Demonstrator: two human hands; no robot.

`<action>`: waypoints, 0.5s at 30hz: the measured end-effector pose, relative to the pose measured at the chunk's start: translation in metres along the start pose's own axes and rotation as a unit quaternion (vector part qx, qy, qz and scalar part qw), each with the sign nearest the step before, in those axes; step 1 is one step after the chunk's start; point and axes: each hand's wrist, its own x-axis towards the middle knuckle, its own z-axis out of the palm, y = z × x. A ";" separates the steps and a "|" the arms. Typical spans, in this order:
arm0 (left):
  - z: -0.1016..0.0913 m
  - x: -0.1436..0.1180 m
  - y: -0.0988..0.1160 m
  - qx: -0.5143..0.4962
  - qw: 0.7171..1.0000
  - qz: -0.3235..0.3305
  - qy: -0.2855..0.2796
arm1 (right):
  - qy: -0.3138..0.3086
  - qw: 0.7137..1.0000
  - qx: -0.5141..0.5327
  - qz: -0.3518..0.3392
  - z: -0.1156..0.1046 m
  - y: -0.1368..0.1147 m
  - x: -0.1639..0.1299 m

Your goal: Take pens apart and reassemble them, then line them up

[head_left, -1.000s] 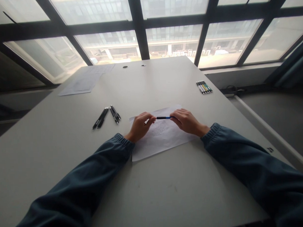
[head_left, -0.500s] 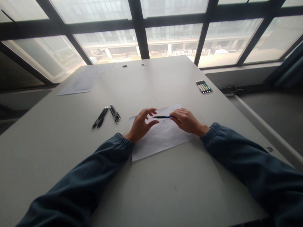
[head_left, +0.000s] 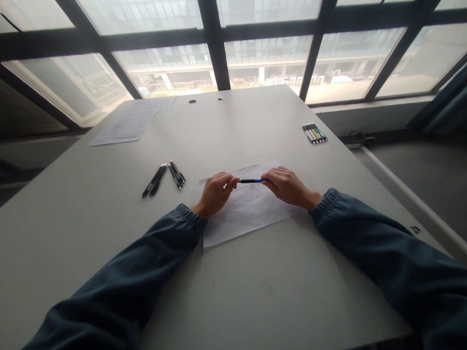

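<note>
A pen (head_left: pixel 250 181) with a dark grip and a blue barrel lies level between my two hands. My right hand (head_left: pixel 285 185) is closed around its blue end. At the other end, my left hand (head_left: pixel 218 192) pinches the tip between thumb and fingers. Both hands are over a white sheet of paper (head_left: pixel 235 228) with scribbled marks near its middle. The fingers cover both ends of the pen.
Two small groups of dark pens, one pair or more (head_left: pixel 154 182) and another (head_left: pixel 177 175), lie left of the paper. A row of several coloured pens (head_left: pixel 315 133) is at the right edge. Papers (head_left: pixel 120 128) lie far left on the white table (head_left: pixel 238 297), before windows.
My left hand, open beside the tip before, has closed its thumb and fingers on the pen's tip. My right hand keeps its hold in about the same place.
</note>
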 end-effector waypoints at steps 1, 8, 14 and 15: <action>0.000 0.000 0.000 0.000 1.000 0.005 0.004 | 0.000 1.000 0.001 0.001 0.000 0.000 0.000; 0.002 0.001 -0.002 -0.017 0.999 0.028 0.031 | 0.005 1.000 -0.004 0.006 -0.001 -0.001 0.000; 0.002 0.001 0.000 -0.034 0.998 0.048 0.039 | 0.007 1.000 -0.002 0.005 0.000 0.000 0.000; 0.002 0.001 0.000 -0.038 0.997 0.050 0.038 | 0.007 1.000 -0.003 0.006 0.000 0.000 0.000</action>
